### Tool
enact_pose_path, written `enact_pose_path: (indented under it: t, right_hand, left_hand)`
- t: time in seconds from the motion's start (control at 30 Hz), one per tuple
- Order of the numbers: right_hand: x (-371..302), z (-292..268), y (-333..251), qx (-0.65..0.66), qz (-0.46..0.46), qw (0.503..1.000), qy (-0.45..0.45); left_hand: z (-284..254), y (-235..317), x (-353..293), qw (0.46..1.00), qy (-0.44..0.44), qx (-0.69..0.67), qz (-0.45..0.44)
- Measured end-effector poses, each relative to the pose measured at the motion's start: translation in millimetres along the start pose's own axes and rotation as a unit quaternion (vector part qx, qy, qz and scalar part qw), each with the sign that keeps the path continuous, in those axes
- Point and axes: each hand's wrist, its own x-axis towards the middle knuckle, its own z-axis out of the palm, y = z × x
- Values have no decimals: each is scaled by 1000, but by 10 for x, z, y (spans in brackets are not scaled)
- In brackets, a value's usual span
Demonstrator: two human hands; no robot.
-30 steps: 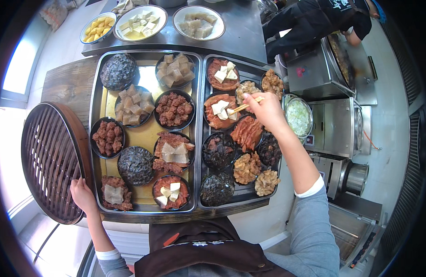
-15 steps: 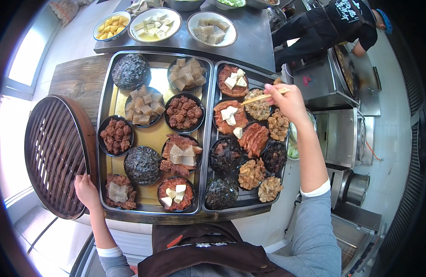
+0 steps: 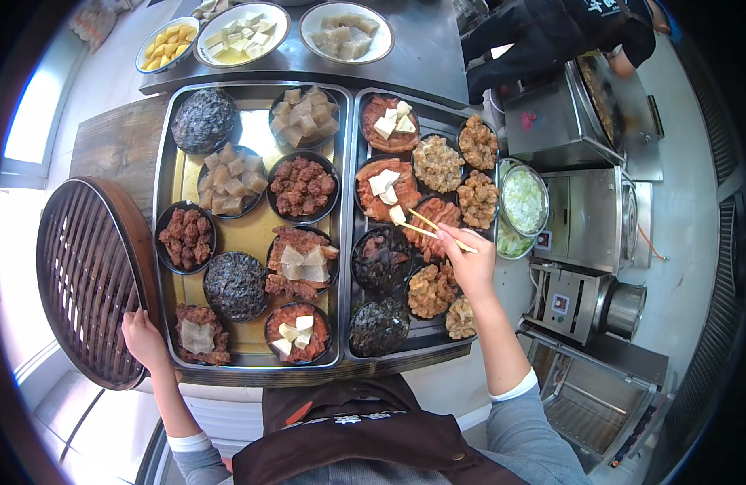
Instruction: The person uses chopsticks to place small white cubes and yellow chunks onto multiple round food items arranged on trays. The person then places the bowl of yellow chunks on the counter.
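Right hand (image 3: 470, 257) closed round chopsticks (image 3: 420, 231), tips parted beside white cube (image 3: 397, 215) at near edge of sliced meat (image 3: 374, 199), right tray. Cube likely light, soft, slippery; pinch opposite sides gently. Left hand (image 3: 144, 335) curls onto steamer basket's rim (image 3: 144, 303).

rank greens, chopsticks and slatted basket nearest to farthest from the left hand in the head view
1. Slatted basket: at the left hand, its rim in the fingers.
2. Chopsticks: over the right tray, in the right hand.
3. Greens: beyond that tray's right edge.
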Motion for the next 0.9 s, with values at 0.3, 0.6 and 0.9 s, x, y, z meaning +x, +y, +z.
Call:
enact_pose_path:
  t: [0.3, 0.6, 0.9]
  right_hand:
    - [47, 113, 239, 143, 147, 975, 83]
    - [247, 2, 757, 298, 188, 928, 122]
    - [310, 15, 917, 208, 1, 978, 15]
  left_hand:
    - [-3, -14, 20, 1000, -14, 16, 6]
    - [1, -9, 7, 1000, 4, 15, 21]
    - [-30, 37, 8, 999, 0, 34, 23]
